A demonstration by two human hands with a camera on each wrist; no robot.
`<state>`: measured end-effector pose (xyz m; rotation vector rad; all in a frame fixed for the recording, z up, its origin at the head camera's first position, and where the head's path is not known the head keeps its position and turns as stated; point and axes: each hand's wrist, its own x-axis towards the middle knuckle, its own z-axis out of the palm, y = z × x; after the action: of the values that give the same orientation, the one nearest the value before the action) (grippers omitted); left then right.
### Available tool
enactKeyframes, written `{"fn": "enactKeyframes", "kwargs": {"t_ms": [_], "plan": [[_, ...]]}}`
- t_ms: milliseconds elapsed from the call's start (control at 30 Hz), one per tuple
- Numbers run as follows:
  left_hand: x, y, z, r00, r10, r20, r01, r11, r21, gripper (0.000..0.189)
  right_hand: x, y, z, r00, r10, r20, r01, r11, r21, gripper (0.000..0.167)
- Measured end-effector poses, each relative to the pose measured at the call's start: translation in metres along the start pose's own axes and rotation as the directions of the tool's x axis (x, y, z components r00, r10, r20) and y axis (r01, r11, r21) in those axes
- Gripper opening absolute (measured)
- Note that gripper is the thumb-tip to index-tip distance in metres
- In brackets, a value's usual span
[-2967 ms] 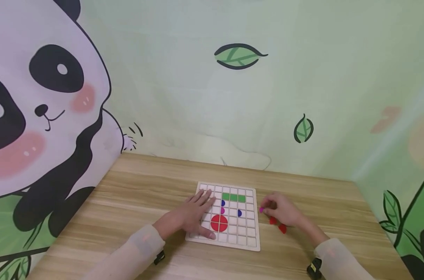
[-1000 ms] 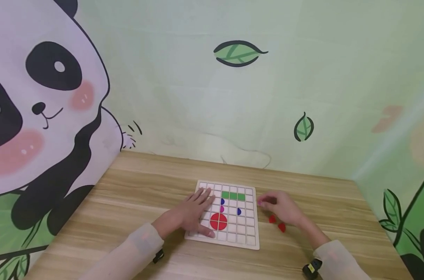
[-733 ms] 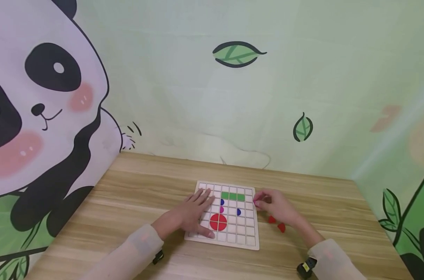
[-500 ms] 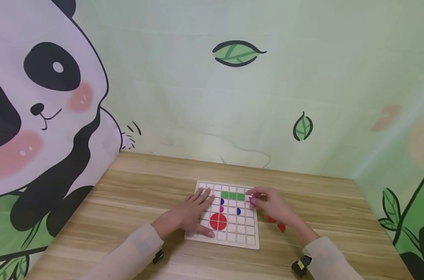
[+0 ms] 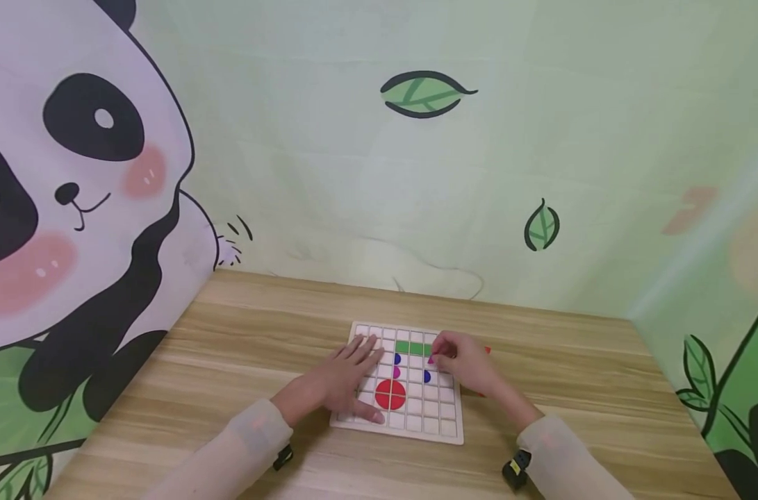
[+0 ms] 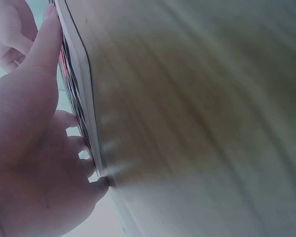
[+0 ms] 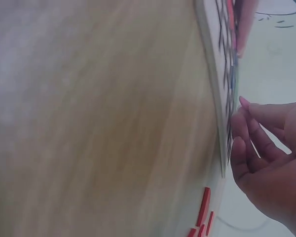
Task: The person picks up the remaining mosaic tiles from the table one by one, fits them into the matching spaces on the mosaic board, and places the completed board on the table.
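A pale square grid board (image 5: 416,422) lies on the table, with coloured pieces set in its cells. My left hand (image 5: 347,380) rests on the board's left part, fingers spread and straight. A pink piece (image 5: 431,360) is pinched between thumb and forefinger of my right hand (image 5: 469,364), over the board's upper right. In the right wrist view the pink piece (image 7: 243,102) sticks out past the fingertips. Just below it in the head view is a blue half-circle (image 5: 426,376). Green squares (image 5: 410,347), another blue half-circle (image 5: 397,359), a magenta half-circle (image 5: 396,372) and a red circle of quarters (image 5: 390,394) fill other cells.
Several loose red pieces (image 7: 203,206) lie on the wooden table (image 5: 278,305) beyond the board's right edge, partly hidden by my right hand in the head view. Behind the table stands a green backdrop (image 5: 328,173) with a panda and leaves.
My right hand has moved left from beside the board to above it, carrying the pink piece. The left hand has stayed in place on the board.
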<state>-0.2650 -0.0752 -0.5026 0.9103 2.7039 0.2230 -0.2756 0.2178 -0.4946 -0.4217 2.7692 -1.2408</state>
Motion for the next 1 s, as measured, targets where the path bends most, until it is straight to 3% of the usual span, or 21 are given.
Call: {"fn": "enactKeyframes", "kwargs": {"t_ms": [233,467,767,1000], "plan": [[-0.003,0.004,-0.006,1.0,-0.002,-0.007,0.002,1.0,-0.012,0.123,0.006,0.003,0.007,1.0,0.016,-0.014,-0.016,0.998,-0.053,0.01],[-0.004,0.003,-0.004,1.0,-0.006,-0.009,0.006,1.0,-0.005,0.123,0.004,-0.004,0.006,0.999,-0.009,0.031,0.01,0.999,-0.041,0.011],[-0.003,0.001,-0.003,1.0,-0.007,-0.011,0.007,1.0,0.007,0.123,0.008,-0.001,0.011,1.0,0.001,0.012,0.0,0.993,-0.119,0.013],[-0.002,0.002,-0.004,1.0,0.005,-0.016,-0.005,1.0,0.0,0.123,0.009,0.001,0.012,1.0,0.019,0.006,-0.018,0.995,-0.098,0.013]]}}
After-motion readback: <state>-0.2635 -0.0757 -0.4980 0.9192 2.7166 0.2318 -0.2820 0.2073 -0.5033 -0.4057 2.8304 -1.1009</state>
